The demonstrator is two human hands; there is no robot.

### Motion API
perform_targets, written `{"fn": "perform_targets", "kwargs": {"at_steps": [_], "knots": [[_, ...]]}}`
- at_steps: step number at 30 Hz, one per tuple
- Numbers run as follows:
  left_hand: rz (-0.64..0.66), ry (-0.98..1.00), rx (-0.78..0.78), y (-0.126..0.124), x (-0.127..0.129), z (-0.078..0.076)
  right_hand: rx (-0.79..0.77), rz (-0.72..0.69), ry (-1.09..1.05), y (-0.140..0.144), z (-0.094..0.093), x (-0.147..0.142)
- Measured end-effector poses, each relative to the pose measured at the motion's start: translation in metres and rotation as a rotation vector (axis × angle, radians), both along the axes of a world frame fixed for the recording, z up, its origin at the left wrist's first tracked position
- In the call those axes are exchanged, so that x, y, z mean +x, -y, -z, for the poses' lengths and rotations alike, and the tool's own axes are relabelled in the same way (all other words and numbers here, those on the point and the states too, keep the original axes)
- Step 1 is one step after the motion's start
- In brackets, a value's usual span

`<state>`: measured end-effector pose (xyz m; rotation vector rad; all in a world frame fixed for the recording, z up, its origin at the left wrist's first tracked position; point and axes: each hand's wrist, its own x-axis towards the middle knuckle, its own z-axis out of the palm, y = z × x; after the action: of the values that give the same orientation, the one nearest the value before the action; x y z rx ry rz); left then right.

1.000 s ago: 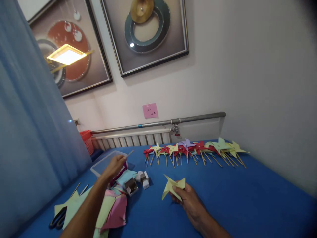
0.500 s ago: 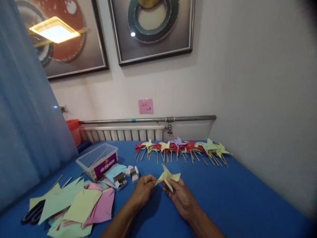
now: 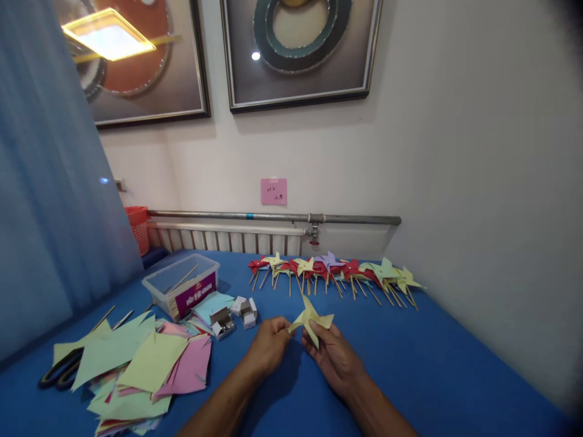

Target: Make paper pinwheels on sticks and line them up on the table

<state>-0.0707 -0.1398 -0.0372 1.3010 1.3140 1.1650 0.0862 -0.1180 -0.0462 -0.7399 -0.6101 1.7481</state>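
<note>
A pale yellow paper pinwheel (image 3: 311, 317), its blades folded in, is held over the blue table in front of me. My right hand (image 3: 334, 355) grips it, the thumb pressed on its middle and the fingers beneath. My left hand (image 3: 272, 345) is closed at the tip of its left blade, thumb and fingers pinched together. No stick shows on this pinwheel. Just left of my left hand stand two small white boxes, one open box (image 3: 222, 325) with small shiny pieces in it and another open box (image 3: 248, 314).
Finished pinwheels on sticks (image 3: 328, 273) lie in a row at the back. A clear plastic box (image 3: 182, 282) holds wooden sticks. Coloured paper squares (image 3: 152, 364) are piled at the left, beside black-handled scissors (image 3: 61, 370). A pipe (image 3: 273, 216) runs along the wall.
The camera view has tilted and shifted slightly. Both hands keep hold of the same yellow pinwheel, with hardly any change in their grip.
</note>
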Motion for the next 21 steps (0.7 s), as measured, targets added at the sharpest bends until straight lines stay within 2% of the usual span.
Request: {"fn": "perform_targets", "kwargs": {"at_steps": [8,14,17,19,21], "knots": [[0.016,0.037,0.038,0.0,0.004,0.009,0.021,-0.013,0.008,-0.001,0.003,0.0],[-0.134,0.045,0.003,-0.002,0.003,0.005,-0.031,0.03,-0.034,-0.005,0.003,0.003],[-0.173,0.152,-0.044,-0.003,0.0,0.0,-0.056,0.051,-0.041,-0.007,0.001,0.004],[-0.174,0.216,-0.033,-0.004,-0.003,-0.003,-0.071,0.054,-0.036,-0.006,0.0,0.004],[-0.219,0.193,0.01,-0.004,-0.007,-0.005,-0.078,0.045,-0.029,-0.005,-0.001,0.004]]}}
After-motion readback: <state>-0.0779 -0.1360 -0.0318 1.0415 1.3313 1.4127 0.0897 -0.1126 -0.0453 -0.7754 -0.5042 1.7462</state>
